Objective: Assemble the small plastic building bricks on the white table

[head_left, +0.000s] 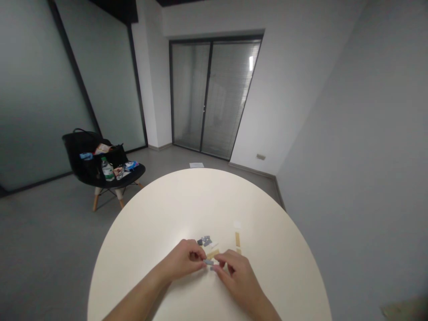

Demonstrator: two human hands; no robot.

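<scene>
Seeing round cream-white worktop (150, 214) at near centre, black wooden-legged chair (95, 180) at far left. Got left hand (183, 260) drawn into a pinch, right hand (238, 273) facing it, thumb and index slightly parted. Just beyond, spotting loose cluster of small grey parts (206, 241) and flat tan strip (213, 253). Got small flat grey piece (208, 262) between hands, left end pinched by left hand; can't tell on right-hand grip.

bare left forearm (140, 292) is slanting in from the lower left, left hand (183, 259) is pinching with thumb and forefinger, right hand (238, 274) is facing it, thumb and forefinger standing slightly apart, other fingers curling
</scene>
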